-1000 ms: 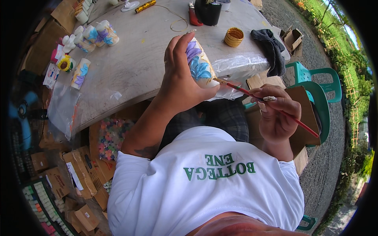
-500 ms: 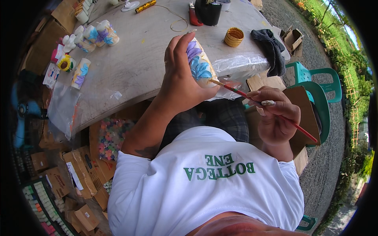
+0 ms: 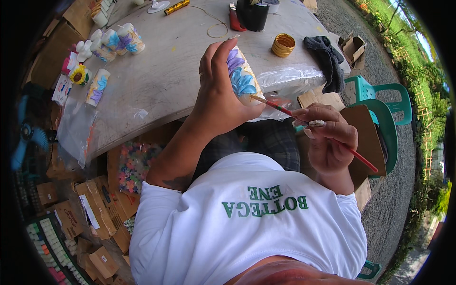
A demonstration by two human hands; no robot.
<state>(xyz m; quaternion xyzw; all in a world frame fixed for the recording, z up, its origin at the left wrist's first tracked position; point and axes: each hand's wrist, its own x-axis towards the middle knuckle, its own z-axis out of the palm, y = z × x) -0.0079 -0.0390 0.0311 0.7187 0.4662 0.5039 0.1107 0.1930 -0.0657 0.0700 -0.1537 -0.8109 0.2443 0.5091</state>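
A white candle (image 3: 243, 76) with raised blue and purple flowers and gold lines is held tilted over the table's near edge. My left hand (image 3: 221, 88) is closed around it, thumb at its lower end and fingers at its top. My right hand (image 3: 331, 135) pinches a thin red paintbrush (image 3: 280, 109). Its bristle tip touches the candle's lower end, below the blue flower. Beyond my right hand, a small round tub of gold paint (image 3: 283, 45) stands on the table (image 3: 164, 61). The candle's far side is hidden by my left hand.
Several similar decorated candles (image 3: 128, 39) stand at the table's far left, one (image 3: 98, 88) nearer, beside a sunflower ornament (image 3: 79, 75). A dark cloth (image 3: 325, 59) hangs off the right edge. A black tape dispenser (image 3: 252, 15) sits at the back. Green plastic chairs (image 3: 392, 97) stand right; cardboard boxes (image 3: 97, 209) lie lower left.
My right hand and the paintbrush have shifted slightly left, with the tip moving a little along the candle's lower end. My left hand and the candle have barely moved.
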